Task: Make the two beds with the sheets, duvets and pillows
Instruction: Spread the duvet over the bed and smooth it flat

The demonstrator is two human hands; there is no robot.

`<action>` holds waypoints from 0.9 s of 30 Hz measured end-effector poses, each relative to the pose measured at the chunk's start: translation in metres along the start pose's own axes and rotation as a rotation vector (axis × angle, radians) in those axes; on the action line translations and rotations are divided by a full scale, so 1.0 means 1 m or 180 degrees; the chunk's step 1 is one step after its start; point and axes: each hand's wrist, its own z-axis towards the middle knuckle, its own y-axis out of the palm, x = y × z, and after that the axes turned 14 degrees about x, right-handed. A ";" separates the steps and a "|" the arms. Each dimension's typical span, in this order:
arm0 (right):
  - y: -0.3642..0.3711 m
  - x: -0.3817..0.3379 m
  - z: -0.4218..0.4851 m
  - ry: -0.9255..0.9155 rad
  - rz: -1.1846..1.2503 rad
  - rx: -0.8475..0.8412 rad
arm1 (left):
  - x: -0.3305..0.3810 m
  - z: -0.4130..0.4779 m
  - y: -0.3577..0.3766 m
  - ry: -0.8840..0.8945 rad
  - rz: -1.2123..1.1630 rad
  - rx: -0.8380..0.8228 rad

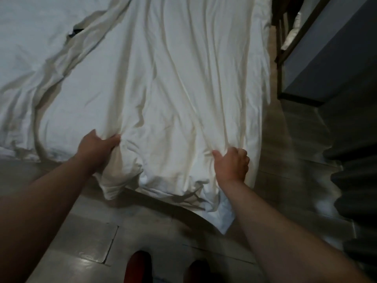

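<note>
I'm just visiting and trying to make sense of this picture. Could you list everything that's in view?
white sheet: one, white, wrinkled, spread along the bed, near edge hanging over the bed's end.
other bedding: white, crumpled, left part of the bed, partly under the sheet.
floor: grey shiny tiles, in front of and right of the bed.
curtain: one, dark, in folds, right edge.
panel: one, grey with dark frame, upper right.
shoes: two, one reddish, one dark, bottom centre.
left hand: one, grips a bunch of the sheet near its near edge.
right hand: one, grips the sheet further right.
</note>
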 end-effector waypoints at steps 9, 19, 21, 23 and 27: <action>-0.079 0.036 0.061 -0.0037 0.1078 -0.0205 | 0.022 -0.009 0.002 -0.0124 -0.0809 -0.0653; -0.053 0.090 0.042 0.1090 0.1223 -0.0868 | -0.005 -0.016 0.028 -0.0337 0.0017 -0.0097; -0.045 0.086 0.044 0.1200 0.1212 -0.0865 | -0.016 -0.011 0.029 -0.0516 0.0052 -0.0194; -0.045 0.081 0.058 0.1409 0.1540 -0.0632 | -0.017 0.002 0.027 -0.0436 -0.0264 -0.0286; -0.044 0.064 0.092 0.1447 0.2042 -0.0191 | 0.005 0.025 0.018 0.0036 -0.0514 -0.0523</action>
